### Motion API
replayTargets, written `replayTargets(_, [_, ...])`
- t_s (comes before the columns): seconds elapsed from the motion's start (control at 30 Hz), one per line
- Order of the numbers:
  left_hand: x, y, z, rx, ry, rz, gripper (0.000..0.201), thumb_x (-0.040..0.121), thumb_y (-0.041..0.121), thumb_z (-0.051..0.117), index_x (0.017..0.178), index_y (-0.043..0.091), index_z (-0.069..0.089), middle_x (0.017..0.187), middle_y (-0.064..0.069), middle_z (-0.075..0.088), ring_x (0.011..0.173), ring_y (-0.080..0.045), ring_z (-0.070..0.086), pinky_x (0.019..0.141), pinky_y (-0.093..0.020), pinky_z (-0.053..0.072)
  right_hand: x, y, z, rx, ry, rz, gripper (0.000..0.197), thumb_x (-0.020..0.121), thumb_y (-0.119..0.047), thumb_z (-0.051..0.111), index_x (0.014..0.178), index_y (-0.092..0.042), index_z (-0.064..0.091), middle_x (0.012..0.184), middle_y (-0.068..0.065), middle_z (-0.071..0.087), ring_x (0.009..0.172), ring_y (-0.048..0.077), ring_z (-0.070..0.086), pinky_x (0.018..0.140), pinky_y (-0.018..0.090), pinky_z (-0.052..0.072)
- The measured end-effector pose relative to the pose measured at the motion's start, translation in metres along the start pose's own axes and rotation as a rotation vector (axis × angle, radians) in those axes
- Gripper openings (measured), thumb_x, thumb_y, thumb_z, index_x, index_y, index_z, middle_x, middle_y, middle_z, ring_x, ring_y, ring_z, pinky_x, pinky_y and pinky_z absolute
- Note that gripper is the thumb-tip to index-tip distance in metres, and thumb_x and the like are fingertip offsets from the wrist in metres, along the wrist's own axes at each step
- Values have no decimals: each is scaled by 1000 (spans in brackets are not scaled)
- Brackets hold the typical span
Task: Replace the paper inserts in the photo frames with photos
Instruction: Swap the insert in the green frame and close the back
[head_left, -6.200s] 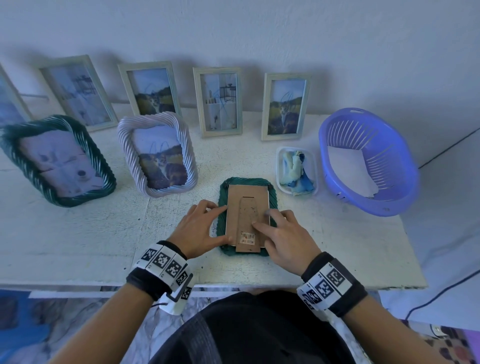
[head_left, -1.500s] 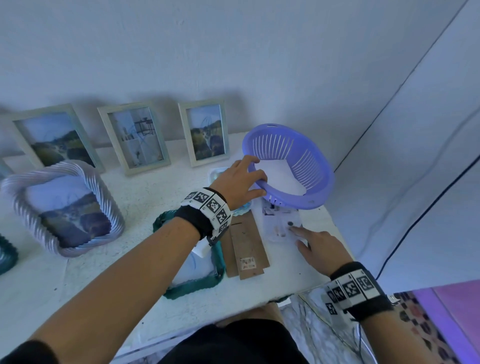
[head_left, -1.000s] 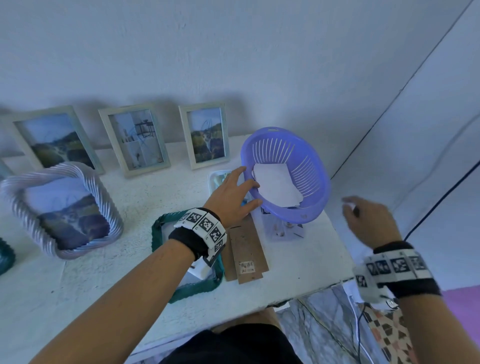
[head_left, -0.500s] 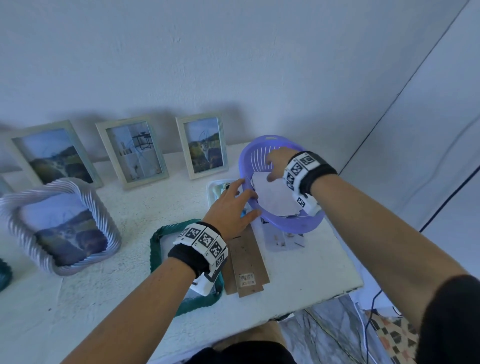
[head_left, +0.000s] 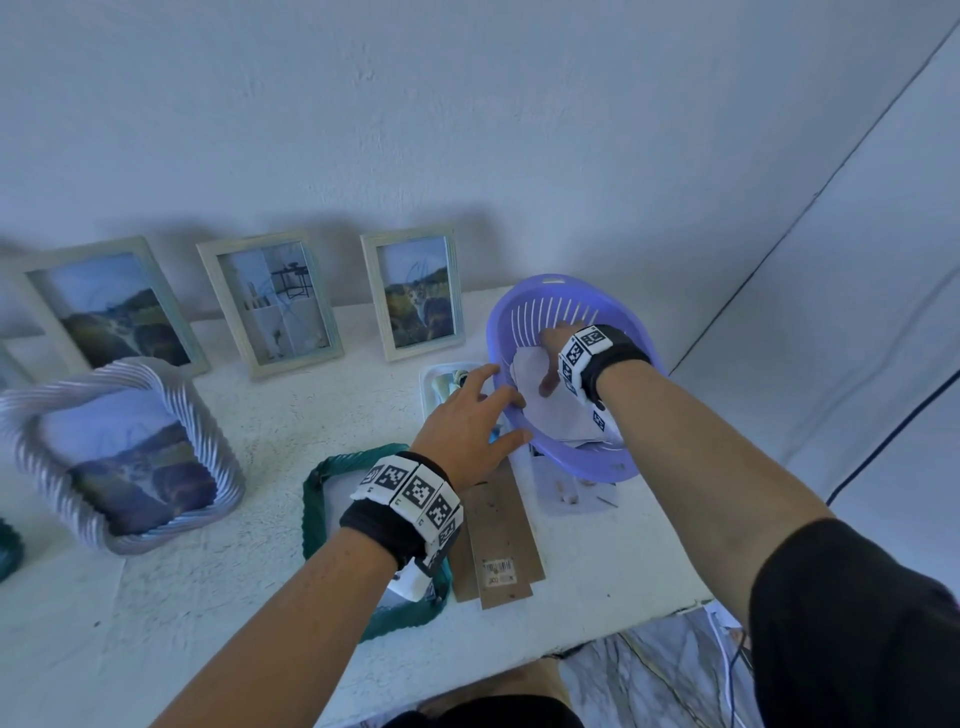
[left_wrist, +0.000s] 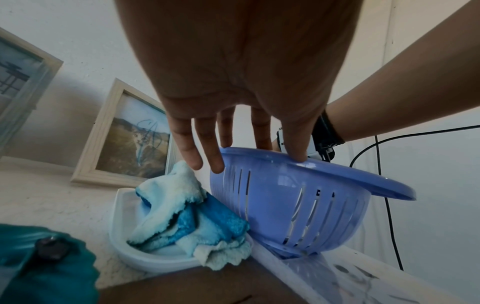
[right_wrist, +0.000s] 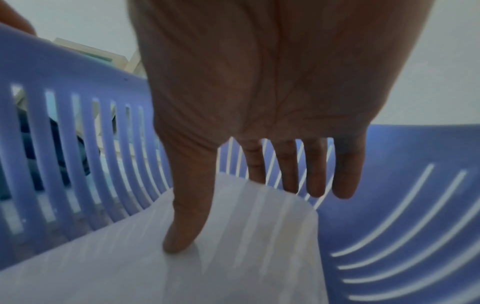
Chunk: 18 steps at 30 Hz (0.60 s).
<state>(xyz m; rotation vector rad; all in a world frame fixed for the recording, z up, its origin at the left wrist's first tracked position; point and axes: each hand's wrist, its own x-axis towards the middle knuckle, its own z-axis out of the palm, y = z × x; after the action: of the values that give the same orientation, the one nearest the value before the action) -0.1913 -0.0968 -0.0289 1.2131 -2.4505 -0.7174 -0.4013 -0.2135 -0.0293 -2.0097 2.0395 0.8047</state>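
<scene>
step: we drop the paper insert (head_left: 550, 410) into the purple basket (head_left: 618, 462) | right hand (head_left: 558, 358) open, thumb on the sheet | left hand (head_left: 467, 431) open, steadying the rim | next: fetch a photo for the green frame (head_left: 317, 499) lying open on the surface (head_left: 260, 415)

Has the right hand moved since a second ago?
Yes. The right hand was out past the table's right edge; it has swung left over the rim into the purple basket, thumb on the white paper.

Glossy slotted plastic basket (head_left: 618, 462) (smooth-rimmed), matt white paper (right_wrist: 233, 257) inside; fluffy cloth (left_wrist: 192, 218); rough cardboard backing (head_left: 501, 530).
</scene>
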Motion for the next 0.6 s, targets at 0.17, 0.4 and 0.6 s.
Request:
replayTargets(0.17, [0,0,0,-3,2,-1,38,92,46,57,124,26,54,155,-2,21,123,-21,49,95,-38,48,-9,-1,-4,85,97,101,97,78,-35,78,150,-13,17,148,21,35,137,43,30,106,58,31])
replayTargets(0.4, [-1,1,0,13,-1,-2,39,93,46,55,126,26,52,156,-2,20,125,-22,49,94,-36,47,-23,5,-21,43,222,32,24,90,-10,54,114,-6,58,109,14,63,99,33,61,76,38,49])
replayTargets(0.6, [-2,1,-4,-41,2,-2,54,93,47,55,141,28,40,156,-3,18,125,-20,47,98,-35,42,-45,9,-40,120,273,16,37,92,-11,52,129,-10,53,123,13,60,108,33,59,84,37,48])
